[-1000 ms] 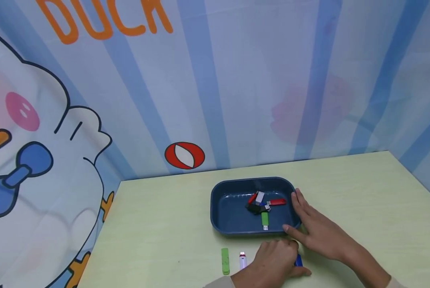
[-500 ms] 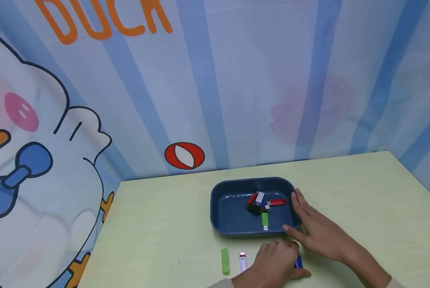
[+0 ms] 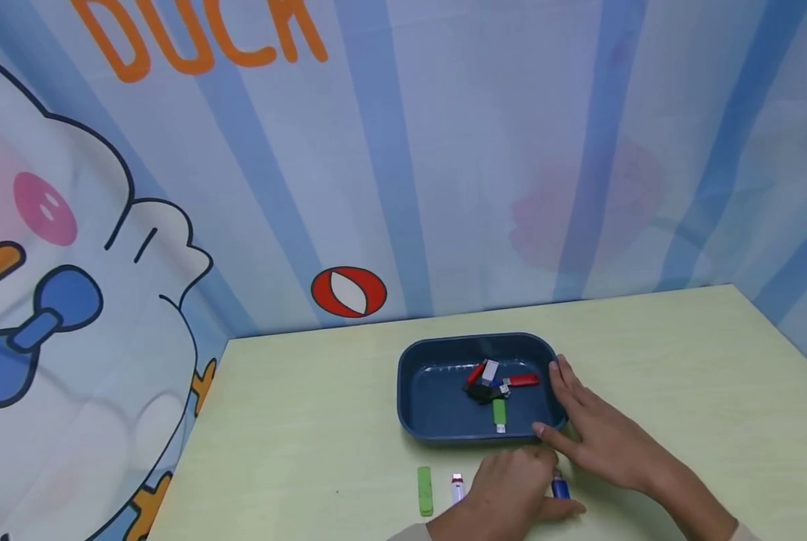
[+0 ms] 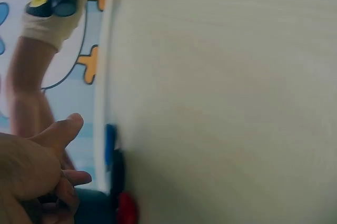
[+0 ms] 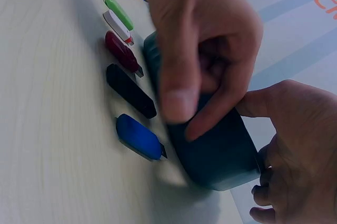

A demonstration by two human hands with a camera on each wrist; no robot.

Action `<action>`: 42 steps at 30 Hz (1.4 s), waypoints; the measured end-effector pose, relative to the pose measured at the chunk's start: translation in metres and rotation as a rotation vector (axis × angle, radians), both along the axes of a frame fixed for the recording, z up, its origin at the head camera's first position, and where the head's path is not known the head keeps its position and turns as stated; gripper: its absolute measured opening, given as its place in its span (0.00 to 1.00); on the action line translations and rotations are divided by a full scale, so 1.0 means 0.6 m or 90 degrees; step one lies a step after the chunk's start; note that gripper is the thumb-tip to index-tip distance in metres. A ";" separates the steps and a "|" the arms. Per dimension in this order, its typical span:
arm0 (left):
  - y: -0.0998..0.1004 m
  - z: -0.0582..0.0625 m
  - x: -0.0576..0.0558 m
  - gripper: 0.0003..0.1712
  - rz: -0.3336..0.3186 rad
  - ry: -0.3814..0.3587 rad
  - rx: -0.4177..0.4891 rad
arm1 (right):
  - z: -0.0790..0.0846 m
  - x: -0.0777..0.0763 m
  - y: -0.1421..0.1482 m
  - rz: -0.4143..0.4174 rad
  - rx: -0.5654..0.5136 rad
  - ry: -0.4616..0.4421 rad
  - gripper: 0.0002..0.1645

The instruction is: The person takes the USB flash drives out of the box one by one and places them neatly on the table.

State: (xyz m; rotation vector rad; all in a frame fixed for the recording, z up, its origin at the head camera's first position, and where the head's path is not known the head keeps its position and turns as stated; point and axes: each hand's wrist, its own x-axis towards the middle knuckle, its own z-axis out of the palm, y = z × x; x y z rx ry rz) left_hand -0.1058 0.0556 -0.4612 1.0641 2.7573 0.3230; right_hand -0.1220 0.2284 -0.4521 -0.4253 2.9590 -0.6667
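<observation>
My left hand [image 3: 512,485] hovers over a row of USB drives in front of the bin. Its thumb and index finger are extended and apart, the other fingers curled, with nothing seen between them. Nearest to it is a blue USB drive [image 5: 139,137], just right of the index finger in the head view. A black drive [image 5: 130,91] and a dark red one [image 5: 122,53] are hidden under the hand there. My right hand [image 3: 599,432] rests on the near right corner of the dark blue bin [image 3: 437,436], thumb at the front rim and fingers along the right side.
Inside the bin lie several more USB drives, among them a red one [image 3: 521,380], a white one [image 3: 489,372] and a green one [image 3: 500,413]. Left of my left hand are another green drive [image 3: 424,491] and a white one [image 3: 457,488]. A printed cloth [image 3: 457,150] hangs behind the table.
My left index finger has shifted slightly away from the blue USB drive, whose metal end now shows. My right hand stays on the bin.
</observation>
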 end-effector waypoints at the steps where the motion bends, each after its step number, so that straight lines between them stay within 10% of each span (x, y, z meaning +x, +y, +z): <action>1: -0.004 0.005 -0.001 0.36 0.005 -0.002 0.006 | 0.001 0.000 0.000 0.001 0.000 0.001 0.58; 9: -0.045 0.039 -0.020 0.30 0.036 -0.020 0.161 | 0.002 -0.002 0.003 0.007 -0.002 0.003 0.58; 26: -0.132 0.046 -0.059 0.27 0.154 0.138 0.228 | -0.001 -0.003 -0.002 -0.009 0.002 0.005 0.59; 42: -0.196 0.002 -0.095 0.70 0.297 0.078 0.197 | 0.001 -0.003 -0.002 -0.012 0.016 -0.003 0.60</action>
